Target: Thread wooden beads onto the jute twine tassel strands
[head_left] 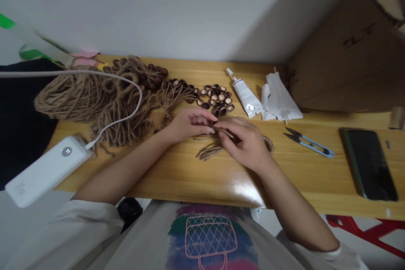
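Observation:
My left hand (190, 123) and my right hand (244, 141) meet over the middle of the wooden table (177, 173). Both pinch a short piece of jute twine (210, 150) whose frayed end trails toward me, with a loop showing right of my right hand. A small dark piece sits at the fingertips; I cannot make it out. Just beyond the hands lies a cluster of halved brown nut shells (217, 98).
A big heap of jute cord with shell beads (104, 97) fills the left of the table. A white power bank (44, 171) with its cable sits front left. A glue tube (246, 97), crumpled tissue (280, 101), thread snips (310, 142), phone (368, 162) and cardboard box (348, 50) lie right.

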The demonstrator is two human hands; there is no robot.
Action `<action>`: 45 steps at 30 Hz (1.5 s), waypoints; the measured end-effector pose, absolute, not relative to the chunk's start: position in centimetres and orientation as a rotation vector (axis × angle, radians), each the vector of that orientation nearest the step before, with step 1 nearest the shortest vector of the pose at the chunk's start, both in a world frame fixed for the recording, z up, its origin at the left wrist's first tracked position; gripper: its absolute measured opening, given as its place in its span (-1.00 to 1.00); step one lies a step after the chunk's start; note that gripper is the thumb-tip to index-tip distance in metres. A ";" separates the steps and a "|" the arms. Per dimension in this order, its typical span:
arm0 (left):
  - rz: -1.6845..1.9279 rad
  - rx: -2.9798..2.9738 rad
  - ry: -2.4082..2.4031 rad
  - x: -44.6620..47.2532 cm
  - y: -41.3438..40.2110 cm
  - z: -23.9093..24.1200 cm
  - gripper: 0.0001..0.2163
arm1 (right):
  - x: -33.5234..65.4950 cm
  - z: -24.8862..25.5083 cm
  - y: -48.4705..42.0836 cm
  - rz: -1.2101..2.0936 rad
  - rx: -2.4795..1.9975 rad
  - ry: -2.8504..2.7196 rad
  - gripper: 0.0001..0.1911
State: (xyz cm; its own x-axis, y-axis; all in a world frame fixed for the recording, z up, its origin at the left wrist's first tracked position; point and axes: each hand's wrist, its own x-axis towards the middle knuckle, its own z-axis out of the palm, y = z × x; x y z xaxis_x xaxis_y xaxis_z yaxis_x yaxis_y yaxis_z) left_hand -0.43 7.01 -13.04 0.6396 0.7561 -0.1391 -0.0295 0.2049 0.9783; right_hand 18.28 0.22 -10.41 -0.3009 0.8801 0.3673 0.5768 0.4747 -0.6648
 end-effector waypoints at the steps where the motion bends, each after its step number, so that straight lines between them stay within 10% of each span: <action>1: 0.619 1.251 0.714 -0.4 7.0 -13.0 -0.70 | 18.3 -10.3 0.2 0.539 -1.217 -1.987 -0.80; 45: 0.620 1.293 0.718 -0.4 7.0 -12.9 -0.71 | 18.3 -10.4 0.2 0.495 -1.278 -1.996 -0.84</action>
State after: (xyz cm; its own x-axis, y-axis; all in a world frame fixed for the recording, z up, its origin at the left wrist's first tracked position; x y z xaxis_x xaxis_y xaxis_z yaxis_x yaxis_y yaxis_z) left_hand -0.41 7.02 -12.90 0.6386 0.7593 -0.1254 -0.0138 0.1742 0.9846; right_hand 18.31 0.23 -10.44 -0.2635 0.8970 0.3549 0.6271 0.4388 -0.6436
